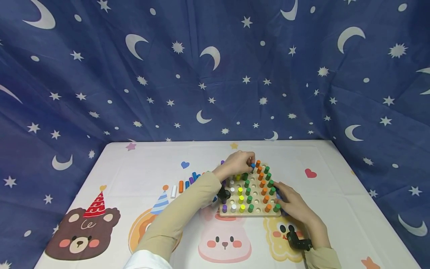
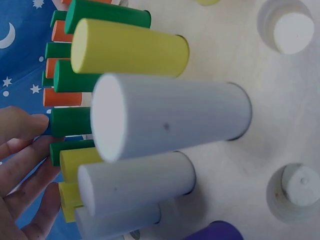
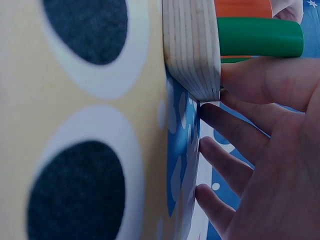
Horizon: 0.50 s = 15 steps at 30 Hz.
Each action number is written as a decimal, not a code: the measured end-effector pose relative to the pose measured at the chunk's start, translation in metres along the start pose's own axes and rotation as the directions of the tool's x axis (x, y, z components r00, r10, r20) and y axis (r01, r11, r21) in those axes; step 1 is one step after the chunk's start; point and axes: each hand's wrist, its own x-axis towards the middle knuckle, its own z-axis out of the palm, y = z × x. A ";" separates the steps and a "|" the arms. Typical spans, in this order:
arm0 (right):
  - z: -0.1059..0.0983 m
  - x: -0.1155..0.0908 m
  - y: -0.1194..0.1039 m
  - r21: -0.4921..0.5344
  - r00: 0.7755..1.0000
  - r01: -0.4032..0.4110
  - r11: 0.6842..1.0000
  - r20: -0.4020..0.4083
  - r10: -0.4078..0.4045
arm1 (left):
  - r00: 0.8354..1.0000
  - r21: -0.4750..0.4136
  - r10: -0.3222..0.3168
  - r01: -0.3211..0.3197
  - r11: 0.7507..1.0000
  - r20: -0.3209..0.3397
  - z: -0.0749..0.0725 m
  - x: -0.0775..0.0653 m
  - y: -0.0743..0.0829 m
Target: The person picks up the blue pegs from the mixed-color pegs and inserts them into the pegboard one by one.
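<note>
At the far end of the wooden pegboard (image 1: 250, 215), my left hand (image 1: 238, 163) pinches a blue peg (image 1: 253, 166) upright between thumb and fingers. In the left wrist view that peg is almost wholly behind a green peg (image 2: 71, 122). Rows of purple, white, yellow, green and orange pegs stand in the board, with a column of open holes between the green and orange rows. My right hand (image 1: 295, 203) rests at the board's right edge. In the right wrist view its thumb touches the board's rim (image 3: 192, 45) and its fingers extend, fairly straight, along the tablecloth.
Loose pegs lie on the table left of the board, among them a white peg (image 1: 173, 191) and an orange peg (image 1: 181, 186); my left forearm covers some of them. The tablecloth (image 1: 352, 220) has cartoon prints. A blue star-patterned curtain (image 1: 215, 101) hangs behind the table.
</note>
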 end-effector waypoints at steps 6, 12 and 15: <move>-0.001 0.000 -0.002 -0.001 1.000 -0.008 1.000 -0.001 0.008 | 1.000 0.009 -0.004 0.004 1.000 0.013 0.001 0.002 -0.001; -0.001 0.000 -0.002 0.000 1.000 0.002 1.000 -0.004 -0.002 | 0.999 0.039 -0.012 0.010 0.999 0.032 0.002 0.004 -0.001; -0.001 -0.001 -0.003 -0.004 1.000 0.004 1.000 -0.003 -0.004 | 0.999 0.043 -0.011 0.010 0.999 0.033 0.002 0.005 -0.001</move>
